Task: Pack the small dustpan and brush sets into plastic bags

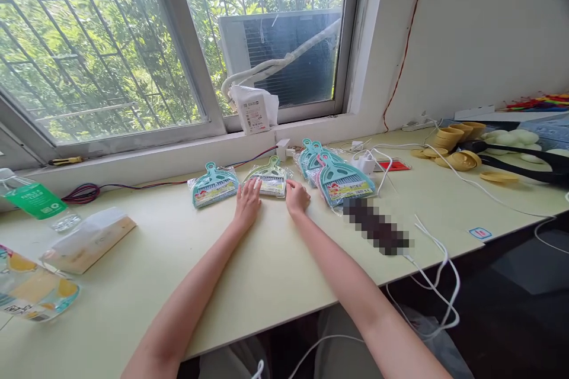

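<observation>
A green dustpan and brush set in clear plastic wrap lies on the table between my hands. My left hand rests over its left edge, fingers stretched out and lying on the wrap. At the right edge, my right hand is closed with curled fingers on the wrapper; the fingertips are partly hidden. Just left of it is a blue wrapped dustpan and brush set. To the right, several more wrapped sets overlap in a pile, with a blue one in front showing a pink edge beneath.
On the left are a green-labelled bottle, a tissue pack and another bottle. White cables hang over the table's front edge. Yellow cups and black-handled items stand far right. A window is behind.
</observation>
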Tool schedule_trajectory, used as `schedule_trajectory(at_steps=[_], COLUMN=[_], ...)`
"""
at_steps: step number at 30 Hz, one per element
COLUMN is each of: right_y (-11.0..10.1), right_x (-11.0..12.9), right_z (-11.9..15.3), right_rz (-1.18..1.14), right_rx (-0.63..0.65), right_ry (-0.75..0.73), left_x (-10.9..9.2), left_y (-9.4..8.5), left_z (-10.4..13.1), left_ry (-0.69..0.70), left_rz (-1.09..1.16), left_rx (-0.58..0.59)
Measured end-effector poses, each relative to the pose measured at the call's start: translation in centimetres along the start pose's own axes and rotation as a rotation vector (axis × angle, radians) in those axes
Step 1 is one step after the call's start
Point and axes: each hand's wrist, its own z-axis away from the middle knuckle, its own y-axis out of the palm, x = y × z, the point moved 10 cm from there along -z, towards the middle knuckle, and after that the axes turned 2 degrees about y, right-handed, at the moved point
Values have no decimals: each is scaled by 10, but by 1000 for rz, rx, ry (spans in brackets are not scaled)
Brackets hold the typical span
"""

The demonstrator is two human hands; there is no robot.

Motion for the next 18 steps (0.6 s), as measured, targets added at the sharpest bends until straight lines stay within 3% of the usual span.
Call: schedule_trajectory(at_steps=[4, 7, 10, 13, 15, 18], right_y=[7, 4, 1, 5, 5, -11], right_x=[-1, -8, -19, -24, -24, -21], right_z=[-1, -5, -9, -9, -6, 1], right_rz=[-125, -203, -226, -248, -298, -347], right_rx=[21, -32, -50, 49, 93, 1], right_ry=[-3, 61, 177, 237, 245, 248], left_x=[-5, -21, -46, -65, -71, -67], left_y=[14, 2, -15, -24, -27, -35], left_z=[-18, -19, -7, 10, 20, 34], left_ry=[24, 48, 120, 173, 173, 108], left_rz=[88, 117, 96, 101, 122, 187], left_rx=[85, 22, -49, -55, -33, -32])
